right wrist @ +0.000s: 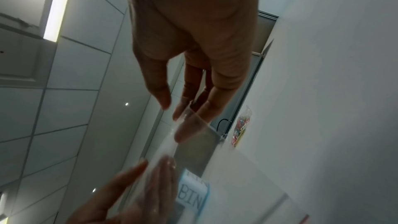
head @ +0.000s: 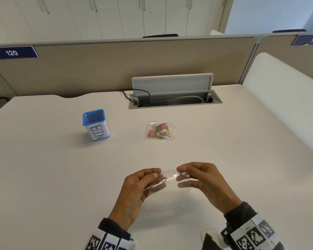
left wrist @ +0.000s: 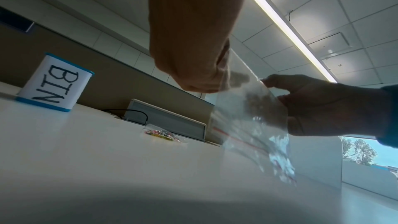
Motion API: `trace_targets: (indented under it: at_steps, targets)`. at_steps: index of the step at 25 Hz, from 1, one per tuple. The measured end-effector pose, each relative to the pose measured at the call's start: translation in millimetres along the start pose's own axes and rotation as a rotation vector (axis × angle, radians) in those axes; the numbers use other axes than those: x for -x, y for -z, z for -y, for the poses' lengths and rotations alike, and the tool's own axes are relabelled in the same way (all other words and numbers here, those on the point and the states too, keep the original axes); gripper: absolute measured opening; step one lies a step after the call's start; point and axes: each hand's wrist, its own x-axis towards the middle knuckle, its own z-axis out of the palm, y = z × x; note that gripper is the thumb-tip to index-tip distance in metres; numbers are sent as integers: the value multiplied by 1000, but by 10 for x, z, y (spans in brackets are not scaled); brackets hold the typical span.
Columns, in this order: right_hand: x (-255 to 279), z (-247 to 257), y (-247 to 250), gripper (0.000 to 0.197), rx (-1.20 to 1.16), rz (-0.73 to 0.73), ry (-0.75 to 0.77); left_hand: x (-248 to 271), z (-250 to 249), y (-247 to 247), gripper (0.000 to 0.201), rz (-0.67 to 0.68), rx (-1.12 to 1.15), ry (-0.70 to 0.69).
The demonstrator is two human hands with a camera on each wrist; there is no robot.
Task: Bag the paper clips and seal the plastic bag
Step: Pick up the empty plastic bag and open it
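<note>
Currently pinching empty plastic bag (head: 167, 179) at far edge: left hand (head: 134, 192), right hand (head: 204, 179).
Holding it off the desk (head: 61, 177), long axis left-right; paper clips (head: 159, 131) straight ahead, well apart, equidistant from either hand.

Left hand (head: 135, 188): raised above desk, thumb and forefinger pinching left edge of clear plastic bag (head: 170, 181), other fingers curled behind. Right hand (head: 204, 181): level with left, thumb and fingertips pinching right edge. Dark sleeves, marker-patterned bands at both wrists.
</note>
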Motion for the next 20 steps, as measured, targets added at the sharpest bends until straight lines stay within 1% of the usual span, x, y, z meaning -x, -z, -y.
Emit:
trace_targets:
  at_steps: [2,4,6,9,12,14,17,20]
  targets:
    - [-5,-8,-20,12,53,-32,19,19,-4,-1,19,-8,-42,-17]
    - [-10,-21,-36,18,47,-30,32,19,-6,3,16,-45,-86,-45]
    - [-17,-30,-49,22,42,-27,35,21,-5,19,21,-61,-112,-71]
    - [-36,-25,-69,15,22,-56,28,18,-17,37,29,-65,-114,-87]
    - [-45,-35,-73,11,-3,-55,10,22,-33,28,19,-76,-165,-100]
    - [-42,-22,-78,11,-22,-32,4,24,-31,27,14,-79,-157,-95]
    - [-51,-10,-77,11,-43,-13,0,35,-43,37,18,-58,-141,-81]
    - [-67,-45,-73,13,-11,-12,-8,26,-42,59,23,-39,-113,-69]
